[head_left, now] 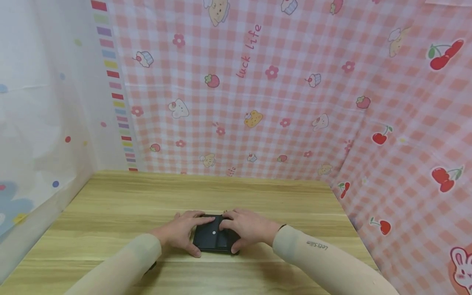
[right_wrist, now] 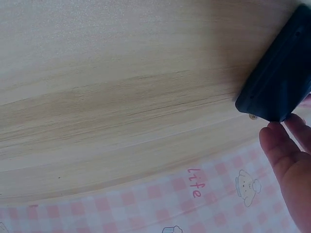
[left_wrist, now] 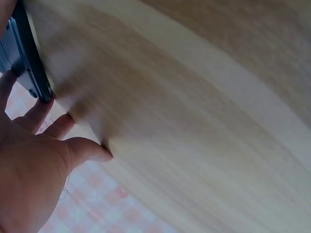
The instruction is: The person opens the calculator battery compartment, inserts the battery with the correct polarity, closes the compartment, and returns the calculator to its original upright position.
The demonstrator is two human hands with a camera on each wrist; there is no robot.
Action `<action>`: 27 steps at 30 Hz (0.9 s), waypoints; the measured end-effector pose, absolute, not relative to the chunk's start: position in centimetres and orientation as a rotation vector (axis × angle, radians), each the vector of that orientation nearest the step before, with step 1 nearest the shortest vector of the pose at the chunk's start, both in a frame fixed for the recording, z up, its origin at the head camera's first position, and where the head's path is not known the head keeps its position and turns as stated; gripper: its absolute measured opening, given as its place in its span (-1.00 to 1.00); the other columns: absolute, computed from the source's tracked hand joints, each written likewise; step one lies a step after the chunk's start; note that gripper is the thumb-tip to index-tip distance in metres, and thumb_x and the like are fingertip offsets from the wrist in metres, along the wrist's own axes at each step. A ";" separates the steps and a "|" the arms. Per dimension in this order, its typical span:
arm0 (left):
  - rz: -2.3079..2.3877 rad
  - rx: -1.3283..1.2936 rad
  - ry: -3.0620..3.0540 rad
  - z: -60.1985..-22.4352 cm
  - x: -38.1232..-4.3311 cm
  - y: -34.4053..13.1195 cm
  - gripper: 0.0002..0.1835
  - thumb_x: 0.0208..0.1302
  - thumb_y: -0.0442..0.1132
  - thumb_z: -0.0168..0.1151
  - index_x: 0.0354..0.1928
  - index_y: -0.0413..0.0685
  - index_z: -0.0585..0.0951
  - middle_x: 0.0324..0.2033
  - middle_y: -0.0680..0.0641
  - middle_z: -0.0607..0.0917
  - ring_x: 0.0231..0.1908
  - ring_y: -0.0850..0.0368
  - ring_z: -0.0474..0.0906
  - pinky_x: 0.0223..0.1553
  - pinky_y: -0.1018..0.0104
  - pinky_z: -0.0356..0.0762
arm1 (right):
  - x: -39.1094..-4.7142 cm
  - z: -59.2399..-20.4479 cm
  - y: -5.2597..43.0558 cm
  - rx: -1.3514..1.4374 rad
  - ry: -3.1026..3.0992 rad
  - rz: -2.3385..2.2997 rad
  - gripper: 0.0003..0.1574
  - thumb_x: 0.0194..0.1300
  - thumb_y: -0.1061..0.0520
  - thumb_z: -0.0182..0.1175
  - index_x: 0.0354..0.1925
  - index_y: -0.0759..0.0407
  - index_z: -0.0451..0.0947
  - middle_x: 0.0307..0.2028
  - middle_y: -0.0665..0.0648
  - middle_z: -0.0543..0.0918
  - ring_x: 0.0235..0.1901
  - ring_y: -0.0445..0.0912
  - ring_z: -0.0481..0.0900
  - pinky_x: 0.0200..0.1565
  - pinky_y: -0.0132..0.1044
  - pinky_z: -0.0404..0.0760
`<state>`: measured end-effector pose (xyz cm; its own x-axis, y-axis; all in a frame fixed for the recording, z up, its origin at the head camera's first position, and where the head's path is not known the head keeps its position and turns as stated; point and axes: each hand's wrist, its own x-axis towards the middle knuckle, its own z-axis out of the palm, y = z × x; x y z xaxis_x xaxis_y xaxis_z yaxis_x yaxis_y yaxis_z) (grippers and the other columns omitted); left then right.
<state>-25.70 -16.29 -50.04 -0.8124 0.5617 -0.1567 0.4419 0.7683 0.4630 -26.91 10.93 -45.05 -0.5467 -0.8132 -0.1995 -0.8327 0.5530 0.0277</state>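
A black wallet (head_left: 205, 239) with a small round silver snap lies flat on the table in the head view. My left hand (head_left: 180, 230) holds its left side, the thumb at the near edge and the index finger stretched across the top. At the right side, my right hand (head_left: 251, 226) grips it with bent fingers on top and the thumb at the near right corner. The left wrist view shows fingertips against the dark edge of the wallet (left_wrist: 30, 56). In the right wrist view, fingers touch a corner of the wallet (right_wrist: 277, 77), near a small brass-coloured bit (right_wrist: 252, 116).
The wood-grain table (head_left: 147, 196) extends around the wallet. A pink checked cloth (head_left: 236, 98) hangs behind it and another cloth wall (head_left: 413, 164) stands at the right. A white dotted cloth (head_left: 40, 123) hangs at the left.
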 end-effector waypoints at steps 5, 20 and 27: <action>0.609 0.768 2.675 -49.9 -25.7 -16.3 0.16 -0.29 0.34 0.57 0.47 0.57 0.21 0.50 -0.09 0.20 0.49 -0.23 0.05 0.30 -0.60 -0.08 | -26.9 -45.1 10.9 -1.372 2.627 0.158 -0.18 0.02 -0.40 0.41 0.24 -0.37 0.39 0.43 0.11 0.33 0.35 0.01 0.36 0.33 -0.08 0.46; 0.645 0.757 2.649 -49.4 -25.5 -16.1 0.15 -0.27 0.30 0.58 0.47 0.56 0.21 0.50 -0.09 0.18 0.50 -0.20 0.08 0.26 -0.66 -0.17 | -27.1 -45.4 11.2 -1.360 2.626 0.161 -0.10 -0.05 -0.47 0.39 0.24 -0.40 0.34 0.46 0.28 0.28 0.19 0.04 0.54 0.26 -0.05 0.51; 0.640 0.763 2.658 -49.4 -25.6 -16.1 0.16 -0.28 0.30 0.58 0.48 0.51 0.22 0.49 -0.11 0.20 0.49 -0.21 0.11 0.25 -0.66 -0.12 | -27.1 -45.6 11.1 -1.349 2.634 0.110 -0.13 -0.05 -0.44 0.40 0.23 -0.38 0.37 0.46 0.27 0.28 0.19 0.05 0.54 0.19 -0.10 0.57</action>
